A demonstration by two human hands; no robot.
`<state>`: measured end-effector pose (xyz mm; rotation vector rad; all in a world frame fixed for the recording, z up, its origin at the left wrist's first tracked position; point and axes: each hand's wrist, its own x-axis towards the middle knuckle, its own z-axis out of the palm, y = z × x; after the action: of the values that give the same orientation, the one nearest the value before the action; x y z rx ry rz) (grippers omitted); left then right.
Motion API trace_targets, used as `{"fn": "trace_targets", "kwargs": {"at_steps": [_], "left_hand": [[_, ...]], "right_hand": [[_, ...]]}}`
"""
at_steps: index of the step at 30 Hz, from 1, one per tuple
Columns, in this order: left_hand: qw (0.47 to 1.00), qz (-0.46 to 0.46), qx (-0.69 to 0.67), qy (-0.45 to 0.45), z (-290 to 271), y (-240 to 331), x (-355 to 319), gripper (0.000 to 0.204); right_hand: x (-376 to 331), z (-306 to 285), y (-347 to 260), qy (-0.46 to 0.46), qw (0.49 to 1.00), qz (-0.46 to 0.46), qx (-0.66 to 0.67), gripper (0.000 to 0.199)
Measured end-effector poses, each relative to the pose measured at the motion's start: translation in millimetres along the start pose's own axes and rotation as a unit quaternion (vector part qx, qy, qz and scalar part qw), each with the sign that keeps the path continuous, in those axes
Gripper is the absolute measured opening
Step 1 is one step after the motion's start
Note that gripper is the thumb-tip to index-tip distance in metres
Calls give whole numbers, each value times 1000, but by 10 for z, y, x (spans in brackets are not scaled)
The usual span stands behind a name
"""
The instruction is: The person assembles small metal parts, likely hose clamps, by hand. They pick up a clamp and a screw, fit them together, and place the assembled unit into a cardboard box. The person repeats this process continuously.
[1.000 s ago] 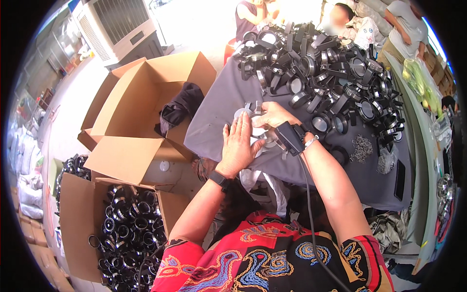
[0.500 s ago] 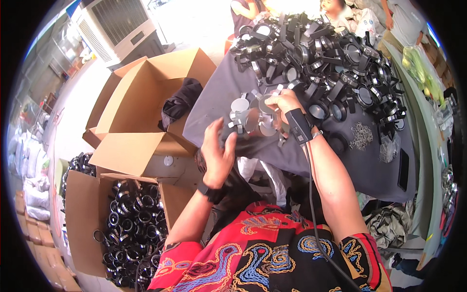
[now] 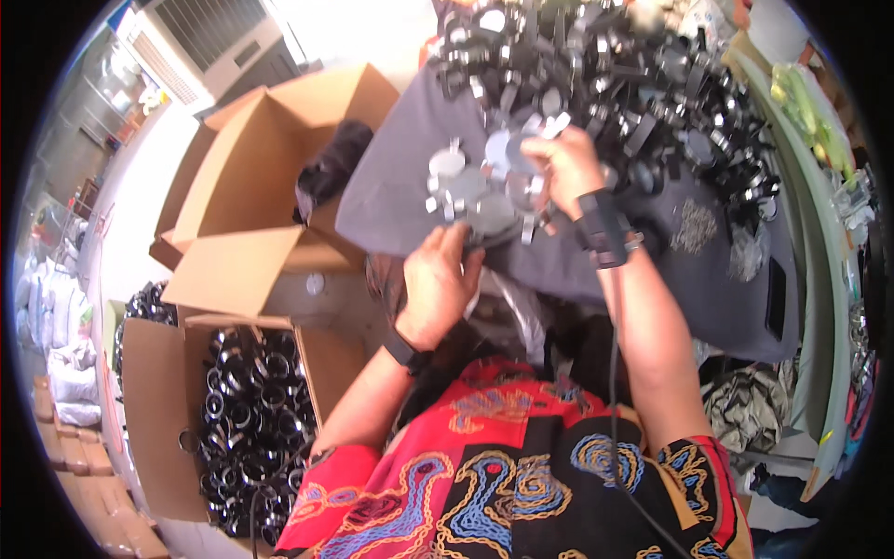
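Observation:
My right hand [image 3: 570, 172] pinches a flat round grey metal piece with tabs [image 3: 507, 152] between thumb and fingers. It is above a small heap of similar round metal pieces [image 3: 447, 164] on the dark cloth-covered table [image 3: 391, 186]. At the near edge of this heap is my left hand [image 3: 438, 284], thumb apart from the bent fingers. Its fingertips reach the lowest pieces, and I see nothing held in it. Motion blurs both hands' fingertips. Beyond my right hand spreads a large pile of black ring-shaped parts with handles [image 3: 643, 102].
Small metal bits [image 3: 694, 228] lie beside a clear plastic bag [image 3: 747, 252] and a black phone-like slab [image 3: 775, 298]. A carton of black rings [image 3: 256, 419] stands lower left. Behind it an open carton [image 3: 233, 186] holds dark cloth [image 3: 333, 163]. A cable hangs from my right wrist.
My left hand has moved right to the near edge of the metal pieces. My right hand has risen slightly, away from me, still pinching. The whole view has shifted a little.

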<state>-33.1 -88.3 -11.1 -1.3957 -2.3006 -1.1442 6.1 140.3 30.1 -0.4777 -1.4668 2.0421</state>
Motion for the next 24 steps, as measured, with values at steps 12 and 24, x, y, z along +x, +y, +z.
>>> {"fn": "trace_targets", "kwargs": {"at_steps": [12,24], "left_hand": [[945,46,176,-271,302,-378,-872,26],[927,110,207,-293,314,-874,-730,26]], "right_hand": [[-1671,126,438,-90,995,-15,-31,26],[-1751,-172,1395,-182,898,-54,-397,32]]}}
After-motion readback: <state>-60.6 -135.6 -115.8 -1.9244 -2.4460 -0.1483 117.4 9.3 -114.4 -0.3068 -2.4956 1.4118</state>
